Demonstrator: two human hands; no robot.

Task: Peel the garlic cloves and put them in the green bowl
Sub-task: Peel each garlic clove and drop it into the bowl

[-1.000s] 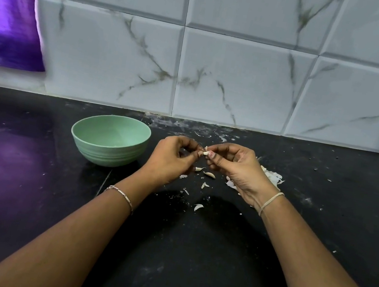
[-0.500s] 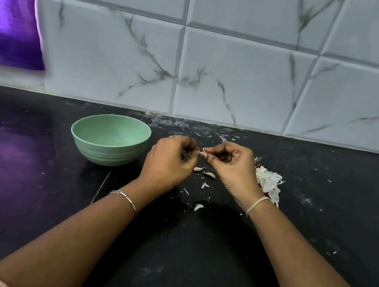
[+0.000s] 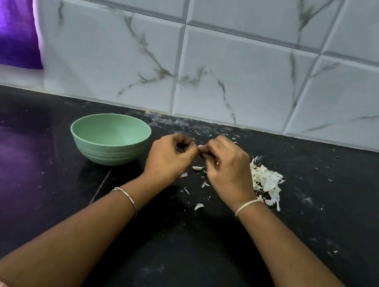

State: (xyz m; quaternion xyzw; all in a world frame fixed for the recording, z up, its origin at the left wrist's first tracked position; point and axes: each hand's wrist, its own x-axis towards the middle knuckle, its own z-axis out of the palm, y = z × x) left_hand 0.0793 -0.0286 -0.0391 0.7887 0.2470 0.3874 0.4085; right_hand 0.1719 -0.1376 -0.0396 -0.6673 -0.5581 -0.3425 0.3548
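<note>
Head view: I see open counter (image 3: pixel 186 269) nearer than left hand (image 3: pixel 168 158) by green bowl (image 3: pixel 105 152), right hand (image 3: pixel 227 171) by peels (image 3: pixel 266 182), curled fingertips pinching one garlic clove (image 3: pixel 199 147).

Matt green bowl (image 3: pixel 109 139); polished black stone bench (image 3: pixel 188 257); glossy marbled wall tiles (image 3: pixel 240 81); papery garlic skins (image 3: pixel 266 182).

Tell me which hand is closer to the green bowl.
Left. The left hand is just to the right of the green bowl. The right hand is farther right, beyond the left hand, beside the pile of peels. Both pinch a garlic clove between them.
</note>
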